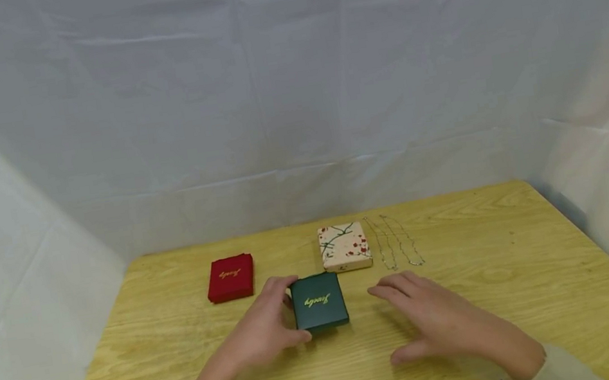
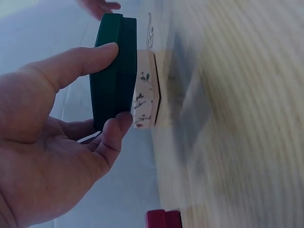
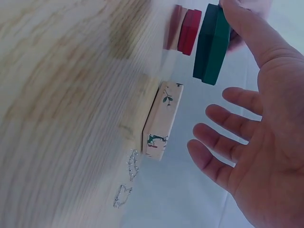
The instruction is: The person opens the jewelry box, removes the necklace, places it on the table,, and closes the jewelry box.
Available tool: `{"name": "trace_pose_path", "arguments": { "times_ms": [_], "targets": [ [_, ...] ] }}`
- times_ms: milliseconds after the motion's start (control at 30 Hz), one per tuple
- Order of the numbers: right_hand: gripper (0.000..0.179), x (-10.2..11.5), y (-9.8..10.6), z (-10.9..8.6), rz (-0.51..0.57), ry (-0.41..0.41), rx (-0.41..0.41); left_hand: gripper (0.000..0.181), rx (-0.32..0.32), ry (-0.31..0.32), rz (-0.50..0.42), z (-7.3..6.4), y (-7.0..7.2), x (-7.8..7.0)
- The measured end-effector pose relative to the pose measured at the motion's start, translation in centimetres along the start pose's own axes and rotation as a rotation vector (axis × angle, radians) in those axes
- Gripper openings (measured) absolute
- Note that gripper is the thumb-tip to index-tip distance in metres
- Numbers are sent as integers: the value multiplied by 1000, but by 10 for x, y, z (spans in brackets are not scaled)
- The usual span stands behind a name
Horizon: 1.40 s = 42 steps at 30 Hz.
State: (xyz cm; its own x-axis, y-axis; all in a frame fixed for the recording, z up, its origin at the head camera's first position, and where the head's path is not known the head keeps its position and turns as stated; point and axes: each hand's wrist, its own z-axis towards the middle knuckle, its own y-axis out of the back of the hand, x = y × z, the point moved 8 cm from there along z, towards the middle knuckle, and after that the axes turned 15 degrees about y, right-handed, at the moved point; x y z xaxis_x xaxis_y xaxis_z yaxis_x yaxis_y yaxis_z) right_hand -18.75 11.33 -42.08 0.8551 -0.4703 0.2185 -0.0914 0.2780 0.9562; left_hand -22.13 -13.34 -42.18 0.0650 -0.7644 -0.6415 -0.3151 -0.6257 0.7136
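A dark green jewelry box (image 1: 319, 303) with gold lettering is held up off the table by my left hand (image 1: 263, 325). In the left wrist view, the thumb lies on one side of the green box (image 2: 114, 71) and the fingers grip its opposite side; its lid looks closed. My right hand (image 1: 435, 314) is to the right of the box, apart from it, fingers spread and holding nothing. In the right wrist view that palm (image 3: 275, 128) faces the green box (image 3: 212, 45). Beyond the green box lies a cream box (image 1: 344, 247) with a red-blossom print.
A red jewelry box (image 1: 231, 278) with gold lettering lies at the left on the wooden table (image 1: 493, 241). Two thin silver chains (image 1: 395, 241) are laid out to the right of the cream box. White sheeting (image 1: 292, 101) hangs behind the table and at both sides.
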Motion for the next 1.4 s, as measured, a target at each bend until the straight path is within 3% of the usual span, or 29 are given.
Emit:
{"name": "trace_pose_path", "arguments": {
  "times_ms": [267,767,1067,1400],
  "targets": [
    [103,-1,1,-9,-13,6,-12,94,-29,30,10,9,16,9],
    [106,1,-3,-22,-19,-8,-17,94,-40,28,107,42,41,21],
    [109,-1,-4,-29,-25,-20,-20,93,-9,33,130,61,48,19],
    [108,-2,-6,-34,-9,-38,-18,92,17,20,225,83,48,17]
  ]
}}
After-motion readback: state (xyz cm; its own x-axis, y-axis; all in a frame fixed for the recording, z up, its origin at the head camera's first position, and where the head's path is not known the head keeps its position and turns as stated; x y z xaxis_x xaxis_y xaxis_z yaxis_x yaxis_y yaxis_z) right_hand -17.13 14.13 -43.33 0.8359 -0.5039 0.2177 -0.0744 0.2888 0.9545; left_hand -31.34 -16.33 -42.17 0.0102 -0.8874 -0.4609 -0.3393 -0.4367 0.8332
